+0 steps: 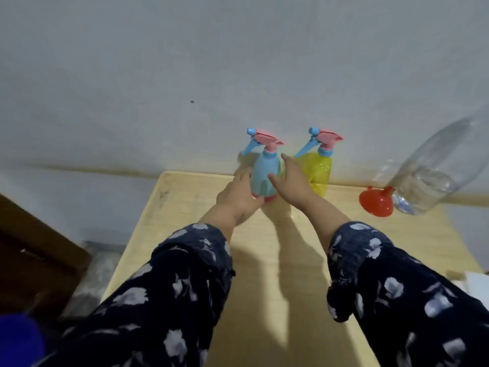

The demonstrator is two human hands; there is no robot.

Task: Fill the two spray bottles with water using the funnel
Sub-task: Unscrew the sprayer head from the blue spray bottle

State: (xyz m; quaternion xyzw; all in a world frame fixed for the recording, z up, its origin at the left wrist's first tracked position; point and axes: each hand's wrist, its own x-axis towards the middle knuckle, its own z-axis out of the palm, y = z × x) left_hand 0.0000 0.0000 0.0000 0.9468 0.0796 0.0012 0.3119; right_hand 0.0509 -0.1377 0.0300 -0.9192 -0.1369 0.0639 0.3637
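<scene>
2 spray bottles stood upright side by side at the far edge of the wooden bench point(185, 207), close to the grey wall point(185, 62). The blue spray bottle point(264, 170) had an opaque body, so what it held could not be told; its pink and blue trigger head was screwed on, with the blue nozzle pointing left. The yellow spray bottle point(321, 170), just to its right, was translucent, and no water level could be made out in it; its trigger head pointed the same way. A red funnel point(375, 203) lay further right on the bench, wide mouth facing the camera and spout aimed back toward the wall. Just beside it stood a large clear plastic bottle point(436, 170), leaning to the right in the wide-angle view, with some water in its lower part. The left hand point(238, 197) cupped the lower left side of the blue spray bottle, thumb at its pink base. The right hand point(291, 181) lay against that bottle's right side with fingers fairly straight, reaching up toward its neck. Both arms wore dark floral sleeves point(185, 274).
</scene>
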